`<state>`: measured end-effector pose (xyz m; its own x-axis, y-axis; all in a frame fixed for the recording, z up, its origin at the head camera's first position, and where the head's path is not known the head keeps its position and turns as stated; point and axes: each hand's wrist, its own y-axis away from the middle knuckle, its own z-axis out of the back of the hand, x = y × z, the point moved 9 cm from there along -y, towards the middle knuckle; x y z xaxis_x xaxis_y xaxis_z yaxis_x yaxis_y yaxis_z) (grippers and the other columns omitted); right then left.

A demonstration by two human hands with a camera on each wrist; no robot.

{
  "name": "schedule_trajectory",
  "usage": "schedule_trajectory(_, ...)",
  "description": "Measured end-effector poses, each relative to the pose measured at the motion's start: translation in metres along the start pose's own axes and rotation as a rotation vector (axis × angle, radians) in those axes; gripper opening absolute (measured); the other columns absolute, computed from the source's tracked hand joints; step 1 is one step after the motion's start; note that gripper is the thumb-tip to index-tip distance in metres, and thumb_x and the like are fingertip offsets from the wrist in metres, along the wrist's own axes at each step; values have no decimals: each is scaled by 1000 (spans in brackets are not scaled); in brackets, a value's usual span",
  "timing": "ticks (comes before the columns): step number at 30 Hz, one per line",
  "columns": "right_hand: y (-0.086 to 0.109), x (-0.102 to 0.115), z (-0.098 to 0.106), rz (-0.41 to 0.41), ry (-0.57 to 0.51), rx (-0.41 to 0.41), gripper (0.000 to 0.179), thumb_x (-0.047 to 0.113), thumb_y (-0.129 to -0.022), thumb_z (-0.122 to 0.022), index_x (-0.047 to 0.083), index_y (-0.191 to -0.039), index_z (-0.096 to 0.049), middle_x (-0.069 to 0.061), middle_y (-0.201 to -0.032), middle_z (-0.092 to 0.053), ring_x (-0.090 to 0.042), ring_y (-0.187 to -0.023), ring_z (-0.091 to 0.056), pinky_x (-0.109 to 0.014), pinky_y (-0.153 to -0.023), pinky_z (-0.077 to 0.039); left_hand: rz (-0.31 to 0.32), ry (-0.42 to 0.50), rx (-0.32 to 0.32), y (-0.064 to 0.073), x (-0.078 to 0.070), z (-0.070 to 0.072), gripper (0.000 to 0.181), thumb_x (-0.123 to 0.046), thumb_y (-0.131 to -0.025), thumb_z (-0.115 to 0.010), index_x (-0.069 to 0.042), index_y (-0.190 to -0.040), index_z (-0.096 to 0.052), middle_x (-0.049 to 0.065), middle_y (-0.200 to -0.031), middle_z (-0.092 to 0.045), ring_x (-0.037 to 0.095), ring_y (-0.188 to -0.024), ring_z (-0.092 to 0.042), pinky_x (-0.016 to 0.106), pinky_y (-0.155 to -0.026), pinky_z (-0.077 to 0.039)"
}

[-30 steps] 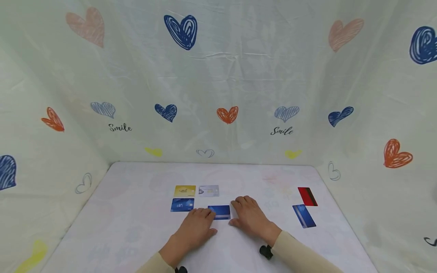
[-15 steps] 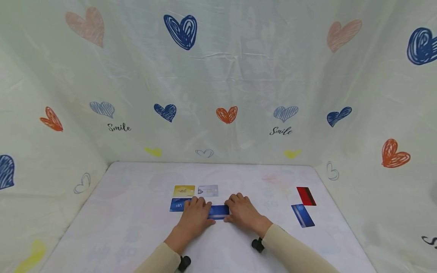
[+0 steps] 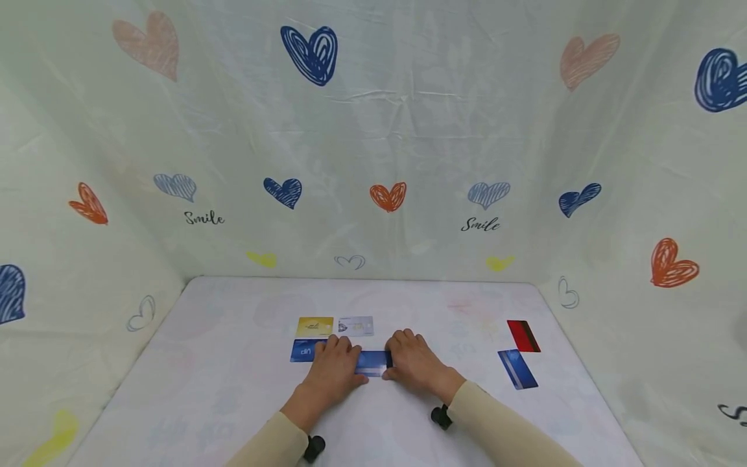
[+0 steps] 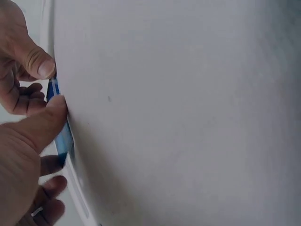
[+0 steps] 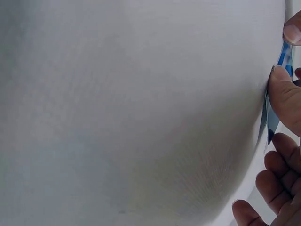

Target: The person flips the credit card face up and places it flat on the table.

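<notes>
A blue bank card with a pale stripe (image 3: 371, 364) lies between my two hands near the table's middle. My left hand (image 3: 331, 368) pinches its left end, the fingers partly covering the blue VIP card (image 3: 301, 351) behind them. At the right end, my right hand (image 3: 415, 360) pinches the same card with thumb and fingers. In the left wrist view the card (image 4: 64, 140) shows as a thin tilted strip, thumbs along its near edge. The right wrist view gives only a sliver of the card (image 5: 272, 115), beside the right thumb.
Behind the hands lie a yellow card (image 3: 315, 326) and a silver-white card (image 3: 355, 325) side by side. Off to the right, a red card with a dark stripe (image 3: 523, 336) sits above another blue card (image 3: 517, 369). A heart-printed curtain (image 3: 403, 130) hangs behind the white table (image 3: 204, 363).
My left hand has shifted slightly away from me, now overlapping the VIP card. The right hand has moved left onto the card's right end. The card's face looks lighter than half a second ago.
</notes>
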<state>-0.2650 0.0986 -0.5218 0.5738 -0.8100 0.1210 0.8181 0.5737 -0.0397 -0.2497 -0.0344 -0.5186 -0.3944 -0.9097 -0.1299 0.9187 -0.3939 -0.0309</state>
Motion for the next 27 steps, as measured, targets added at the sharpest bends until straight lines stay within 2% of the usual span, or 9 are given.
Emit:
schedule_trajectory(4,1,6,2,34,38,-18,46,46,-92,-81,11,-117,-65,2,-109,-60,-15,-99,-49,-32,-84,-43,-20,-16,-12,-1,2,3,67,-54,-84,-86,-9,-131,-69,9,-124,-65,31,-117,-51,56,-103,-43)
schedule_trajectory(9,4,7,3,48,89,-54,49,48,-92,-81,10,-120,-66,1,-112,-61,-16,-101,-51,-33,-85,-45,-43,-28,-25,-3,3,9,67,-52,-81,-88,-10,-130,-69,9,-124,-64,31,-116,-50,56,-103,-42)
schedule_trajectory(18,7,6,8,57,108,-105,54,49,-88,-81,10,-121,-65,0,-113,-61,-17,-101,-50,-33,-84,-44,-60,-22,-73,-2,1,18,67,-50,-81,-88,-11,-132,-68,7,-126,-63,29,-118,-49,53,-102,-40)
schedule_trajectory(23,7,7,13,62,120,-142,54,49,-88,-80,9,-122,-66,0,-114,-62,-17,-101,-52,-33,-84,-44,-67,-10,-105,-1,-3,32,67,-49,-81,-88,-12,-133,-68,6,-127,-64,29,-120,-49,52,-100,-41)
schedule_trajectory(27,8,8,16,65,87,-167,56,50,-89,-80,9,-124,-66,0,-117,-63,-18,-104,-53,-34,-85,-46,-73,8,-117,-2,-6,44,67,-49,-83,-87,-14,-136,-66,4,-131,-63,28,-125,-49,52,-103,-41)
